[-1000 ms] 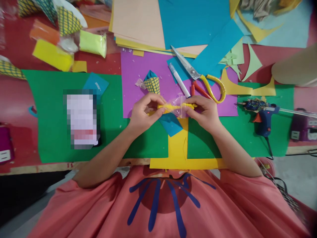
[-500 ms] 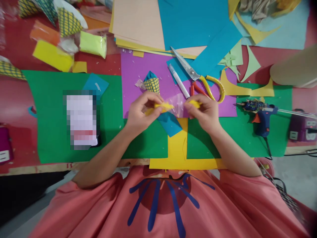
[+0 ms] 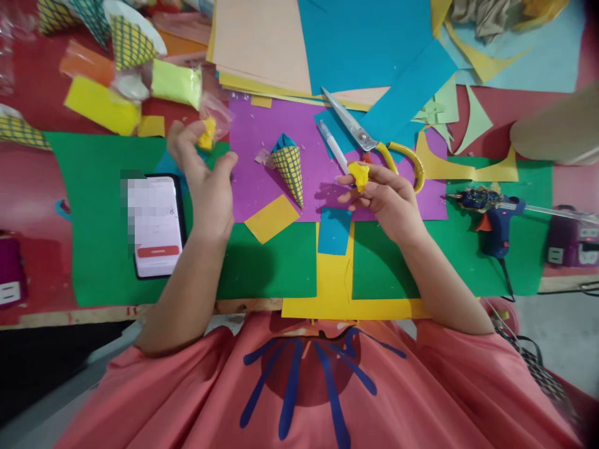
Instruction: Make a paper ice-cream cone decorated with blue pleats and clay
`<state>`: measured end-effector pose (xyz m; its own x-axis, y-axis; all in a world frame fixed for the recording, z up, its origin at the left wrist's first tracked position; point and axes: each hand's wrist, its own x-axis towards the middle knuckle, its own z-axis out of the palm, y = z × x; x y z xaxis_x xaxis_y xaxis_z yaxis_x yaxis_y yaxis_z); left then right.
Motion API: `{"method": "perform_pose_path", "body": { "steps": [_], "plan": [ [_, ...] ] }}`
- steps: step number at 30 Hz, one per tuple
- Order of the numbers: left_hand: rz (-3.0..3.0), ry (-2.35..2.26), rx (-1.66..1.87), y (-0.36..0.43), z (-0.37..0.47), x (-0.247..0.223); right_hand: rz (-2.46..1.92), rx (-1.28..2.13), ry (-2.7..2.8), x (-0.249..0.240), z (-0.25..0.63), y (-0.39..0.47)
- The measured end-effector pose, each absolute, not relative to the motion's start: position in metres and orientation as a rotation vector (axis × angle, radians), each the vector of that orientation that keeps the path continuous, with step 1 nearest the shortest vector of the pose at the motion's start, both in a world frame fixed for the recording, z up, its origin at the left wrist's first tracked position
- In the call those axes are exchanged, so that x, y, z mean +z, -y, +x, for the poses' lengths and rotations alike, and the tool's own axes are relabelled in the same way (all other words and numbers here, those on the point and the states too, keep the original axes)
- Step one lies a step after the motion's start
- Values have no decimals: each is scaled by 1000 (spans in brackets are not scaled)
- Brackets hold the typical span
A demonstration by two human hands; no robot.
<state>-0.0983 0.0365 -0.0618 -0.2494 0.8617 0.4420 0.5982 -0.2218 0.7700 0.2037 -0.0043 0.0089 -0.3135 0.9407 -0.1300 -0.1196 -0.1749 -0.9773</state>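
Observation:
A torn lump of soft yellow clay (image 3: 359,176) is pinched in the fingers of my right hand (image 3: 393,202), over the purple sheet (image 3: 253,131). My left hand (image 3: 206,193) is raised above the green sheet's upper edge, thumb and fingers spread apart. Just beyond its fingertips lies a clear plastic bag (image 3: 219,115) with more yellow clay (image 3: 206,135) in it; whether a finger still touches it I cannot tell. Between my hands rests a small yellow-and-teal checked cone (image 3: 291,165), its tip toward me. A white pen (image 3: 333,146) lies beside my right hand.
Yellow-handled scissors (image 3: 362,134) lie behind my right hand. A blue glue gun (image 3: 498,224) with its cord is at right, a phone (image 3: 159,224) at left. Bagged clay packs (image 3: 175,84) and paper sheets (image 3: 262,43) fill the far side.
My hands have moved apart. The left went left and away from me with the bagged clay and has opened; the right keeps a yellow lump. The cone and an orange-yellow paper piece are uncovered.

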Motion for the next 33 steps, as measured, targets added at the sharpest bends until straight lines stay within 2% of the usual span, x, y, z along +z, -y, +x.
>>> {"method": "perform_pose_path", "body": {
  "steps": [3, 6, 9, 16, 24, 29, 33],
  "plan": [
    [2050, -1801, 1636, -27, -79, -45, -1085, 1626, 1287, 8, 202, 4],
    [2234, -1608, 1115, -16, -53, -26, -1069, 1610, 1262, 7, 200, 6],
    [2166, -1588, 851, -7, -33, -20, -1091, 1597, 1303, 8, 197, 8],
    [2021, -1467, 953, -5, -32, -24, -1168, 1500, 1395, 9, 196, 8],
    [1555, -1110, 1264, -8, -39, -24, -1138, 1120, 1685, 1, 189, 1],
    [1134, -809, 1071, -8, -42, -24, -1064, 899, 1939, -5, 176, -8],
    [1094, -843, 1054, -6, -40, -18, -1048, 814, 2002, -13, 168, -18]
  ]
}}
